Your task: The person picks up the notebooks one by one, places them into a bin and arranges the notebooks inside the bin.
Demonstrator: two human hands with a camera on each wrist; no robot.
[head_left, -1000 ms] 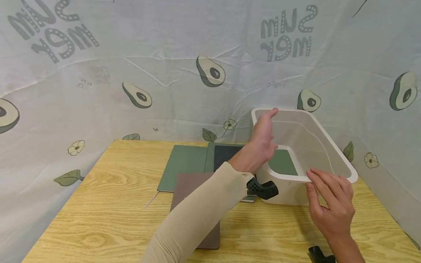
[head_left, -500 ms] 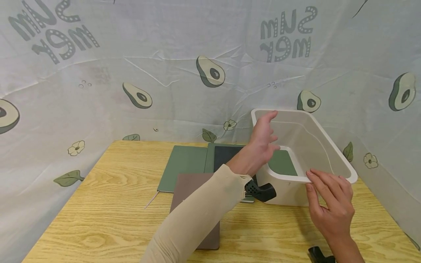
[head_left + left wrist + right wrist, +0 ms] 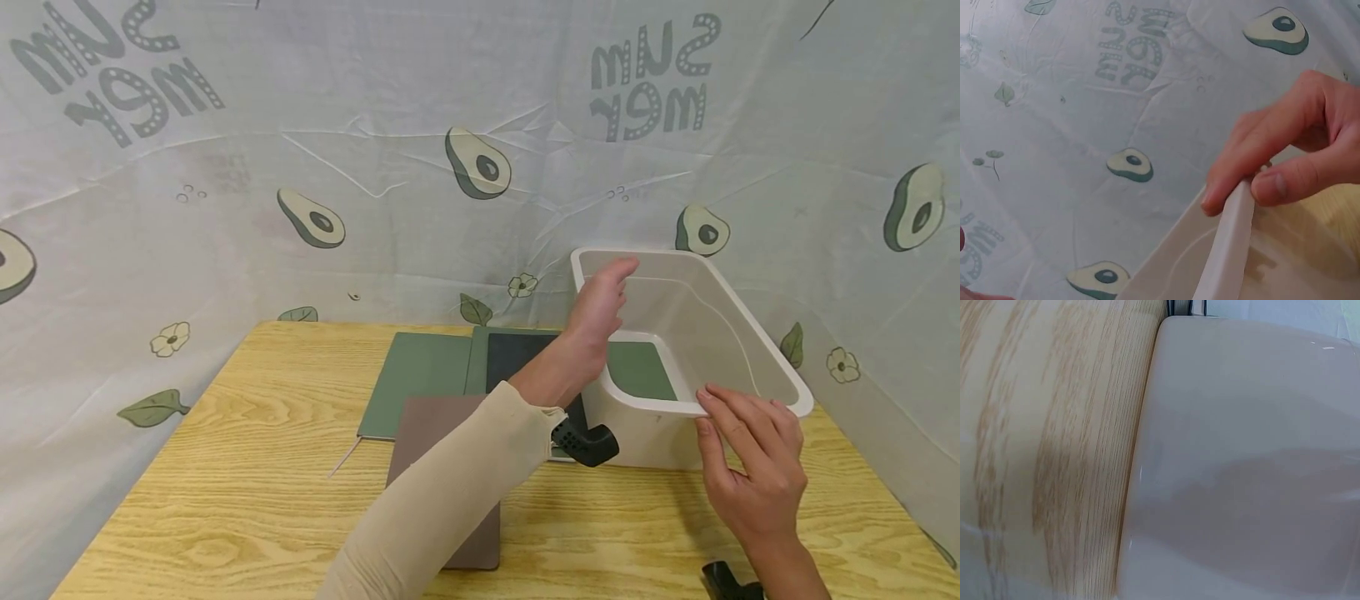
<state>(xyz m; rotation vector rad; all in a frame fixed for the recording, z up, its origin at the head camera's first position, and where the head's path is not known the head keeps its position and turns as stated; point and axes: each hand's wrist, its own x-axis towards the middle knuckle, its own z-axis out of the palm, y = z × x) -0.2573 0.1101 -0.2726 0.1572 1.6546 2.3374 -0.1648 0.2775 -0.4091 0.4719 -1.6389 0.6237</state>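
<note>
A cream plastic bin [image 3: 738, 333] stands at the right of the table, with a green notebook [image 3: 641, 371] flat on its floor. My right hand [image 3: 757, 467] grips its near rim; the left wrist view shows thumb and fingers of that right hand [image 3: 1291, 144] pinching the rim [image 3: 1225, 250] from both sides. Over the bin's left rim reaches my left hand [image 3: 600, 312], fingers extended and nothing held. Only slivers of the left hand [image 3: 979, 295] show at the left wrist view's edge. The right wrist view is filled mostly by the bin's outer wall [image 3: 1241, 425].
Left of the bin lie a green notebook [image 3: 423, 379] with a ribbon, a black notebook [image 3: 513, 354] on another green one, and a brown notebook [image 3: 442, 417] partly under my left sleeve [image 3: 450, 492]. A patterned cloth [image 3: 390, 217] hangs behind the wooden table [image 3: 247, 467].
My left hand has shifted slightly left and turned, its fingers now closer together than half a second ago. The right hand, bin and notebooks stay where they were.
</note>
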